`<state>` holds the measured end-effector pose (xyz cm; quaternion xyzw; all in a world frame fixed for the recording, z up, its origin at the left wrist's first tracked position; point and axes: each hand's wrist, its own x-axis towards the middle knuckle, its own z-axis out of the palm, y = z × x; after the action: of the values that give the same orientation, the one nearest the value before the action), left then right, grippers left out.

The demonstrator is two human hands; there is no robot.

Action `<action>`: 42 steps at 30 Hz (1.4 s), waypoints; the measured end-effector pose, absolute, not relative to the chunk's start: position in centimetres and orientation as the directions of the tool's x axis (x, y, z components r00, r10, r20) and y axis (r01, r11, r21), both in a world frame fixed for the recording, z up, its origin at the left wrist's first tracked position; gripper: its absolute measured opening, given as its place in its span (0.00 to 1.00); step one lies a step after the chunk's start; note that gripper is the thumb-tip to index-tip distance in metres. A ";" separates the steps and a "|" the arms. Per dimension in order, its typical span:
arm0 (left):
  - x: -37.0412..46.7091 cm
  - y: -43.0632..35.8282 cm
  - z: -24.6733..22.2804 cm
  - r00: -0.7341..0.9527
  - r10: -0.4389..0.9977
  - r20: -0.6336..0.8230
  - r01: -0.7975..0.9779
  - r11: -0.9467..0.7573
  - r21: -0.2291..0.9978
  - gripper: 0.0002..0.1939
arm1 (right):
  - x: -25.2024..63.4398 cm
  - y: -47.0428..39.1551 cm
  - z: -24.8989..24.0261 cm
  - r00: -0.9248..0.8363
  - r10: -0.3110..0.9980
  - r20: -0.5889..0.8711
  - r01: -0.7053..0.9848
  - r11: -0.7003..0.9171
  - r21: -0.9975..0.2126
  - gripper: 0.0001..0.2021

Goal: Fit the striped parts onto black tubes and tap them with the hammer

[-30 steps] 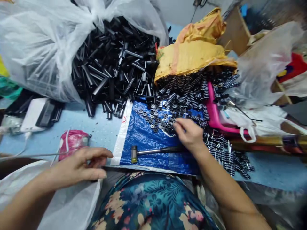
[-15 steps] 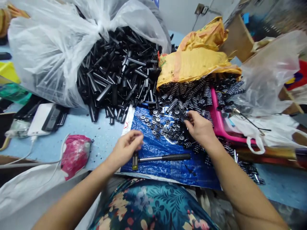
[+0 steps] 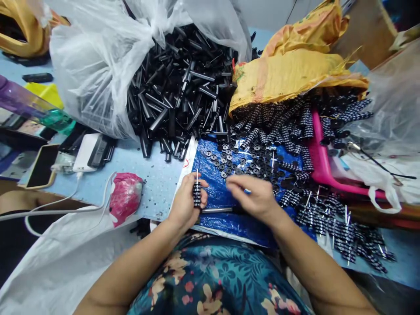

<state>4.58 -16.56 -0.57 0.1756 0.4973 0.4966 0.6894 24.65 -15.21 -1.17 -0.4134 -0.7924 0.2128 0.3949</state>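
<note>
My left hand is closed round a black-and-white patterned piece, held upright with a thin metal pin sticking up from its top. To its right, my right hand is closed over the blue sheet, its fingertips near the small black discs; whatever it pinches is hidden. Below the hands, the metal shaft of a hammer shows in part; its head and grip are covered.
Black tubes spill from a clear plastic bag at the back left. Patterned pieces lie at right by a pink tray and under a yellow sack. A pink bundle sits at left.
My left hand now holds a patterned piece upright. My right hand has come away from the patterned pieces towards my left hand. The view has shifted, showing more of the left side.
</note>
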 end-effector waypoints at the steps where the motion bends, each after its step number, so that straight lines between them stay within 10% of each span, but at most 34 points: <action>1: 4.0 -16.5 -0.3 0.039 0.855 -0.518 -0.505 0.464 0.728 0.18 | 25.5 -14.0 -1.3 -0.250 0.852 0.460 0.582 0.512 -0.632 0.08; 14: 3.3 -15.1 -0.4 0.191 0.823 -0.535 -0.415 0.561 0.716 0.19 | 21.2 -3.9 -2.6 -0.437 0.894 0.102 0.882 0.448 -0.147 0.13; 19: 2.3 -15.2 -0.8 0.186 0.814 -0.550 -0.411 0.573 0.709 0.21 | 23.3 -5.8 -3.3 -0.322 0.877 0.356 0.724 0.471 -0.504 0.13; 23: 2.6 -15.2 -1.0 0.205 0.813 -0.545 -0.385 0.579 0.718 0.22 | 24.8 -8.6 -3.4 -0.224 0.944 0.243 0.526 0.327 -0.785 0.10; 42: 3.4 -16.4 -1.2 0.306 0.849 -0.430 -0.274 0.511 0.815 0.21 | 20.3 -14.4 -2.1 -0.097 0.980 0.173 0.238 0.191 -0.952 0.11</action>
<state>3.38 -16.37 -1.24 0.3187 0.4516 0.3780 0.7427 20.29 -14.38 -2.09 -0.4908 -0.6205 0.4043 0.4589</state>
